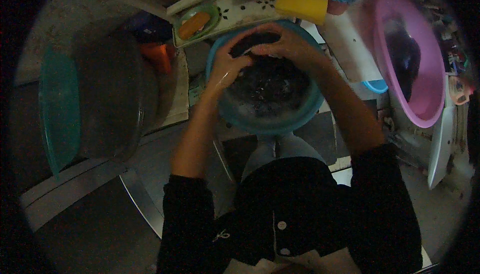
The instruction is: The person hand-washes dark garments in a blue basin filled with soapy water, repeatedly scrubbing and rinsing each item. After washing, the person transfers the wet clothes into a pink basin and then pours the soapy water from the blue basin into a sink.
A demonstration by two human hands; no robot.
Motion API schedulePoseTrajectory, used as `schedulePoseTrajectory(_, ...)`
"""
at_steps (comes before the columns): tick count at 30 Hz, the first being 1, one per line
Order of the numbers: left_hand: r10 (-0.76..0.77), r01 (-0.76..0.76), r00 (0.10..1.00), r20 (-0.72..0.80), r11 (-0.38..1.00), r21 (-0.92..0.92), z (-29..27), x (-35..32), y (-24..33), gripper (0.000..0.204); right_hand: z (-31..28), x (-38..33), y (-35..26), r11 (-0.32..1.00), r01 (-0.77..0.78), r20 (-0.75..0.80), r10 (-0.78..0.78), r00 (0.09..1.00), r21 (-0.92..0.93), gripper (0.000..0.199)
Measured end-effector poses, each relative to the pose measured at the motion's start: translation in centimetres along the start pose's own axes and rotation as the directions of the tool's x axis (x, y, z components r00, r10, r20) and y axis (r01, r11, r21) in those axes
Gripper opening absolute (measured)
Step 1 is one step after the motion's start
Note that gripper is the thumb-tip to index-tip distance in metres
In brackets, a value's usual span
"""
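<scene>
Straight ahead of me a round blue basin [320,96] holds dark water with what looks like black cloth in it. Over its far side, both hands are curled around a dark, wet-looking cloth [255,43], bunched up between them. My left hand [231,64] has its fingers bent around the left of the bunch and looks wet. From the right, my right hand [290,46] grips the same bunch, fingers pointing inward. The picture is dim, so the cloth's shape and the fingertips are hard to make out.
Behind the basin, a ledge carries a green soap dish [214,16] with an orange bar and a yellow block [301,5]. A pink basin [434,74] with a dark item stands at right. A large dark tub [107,94] and a green basin [61,109] are at left.
</scene>
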State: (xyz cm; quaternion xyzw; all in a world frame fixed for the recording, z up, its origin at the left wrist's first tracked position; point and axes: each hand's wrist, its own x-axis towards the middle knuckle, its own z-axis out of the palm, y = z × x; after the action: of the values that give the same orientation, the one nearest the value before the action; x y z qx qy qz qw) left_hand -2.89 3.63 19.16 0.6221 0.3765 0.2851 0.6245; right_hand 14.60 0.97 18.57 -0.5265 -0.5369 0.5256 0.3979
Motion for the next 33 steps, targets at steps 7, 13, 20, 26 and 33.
schedulePoseTrajectory(7,-0.109,-0.030,0.877,-0.468,0.959,-0.281,3.9,0.7,-2.1,0.039,5.6,-1.3,1.4,0.598,-0.025,-0.174,0.273,0.946,0.801,0.038)
schedulePoseTrajectory(13,0.076,-0.111,0.784,-0.616,0.994,-0.018,5.0,1.1,-6.0,0.038,6.5,-2.3,3.2,0.511,-0.109,-0.068,0.315,0.947,0.852,0.034)
schedulePoseTrajectory(20,0.511,-0.176,0.845,-0.159,0.546,0.819,4.3,-1.3,-6.4,0.057,7.0,-2.8,4.2,0.477,-0.168,0.078,0.203,0.976,0.863,0.044)
schedulePoseTrajectory(26,0.098,-0.083,0.994,-0.037,0.952,0.295,2.4,-2.7,-3.9,0.068,5.3,-4.4,4.6,0.537,-0.250,0.169,0.196,0.966,0.806,0.038)
schedulePoseTrajectory(33,0.006,0.325,0.919,0.394,0.554,-0.766,0.4,3.4,-2.4,0.076,5.5,-4.0,5.5,0.577,-0.401,0.478,0.022,0.878,0.712,0.027)
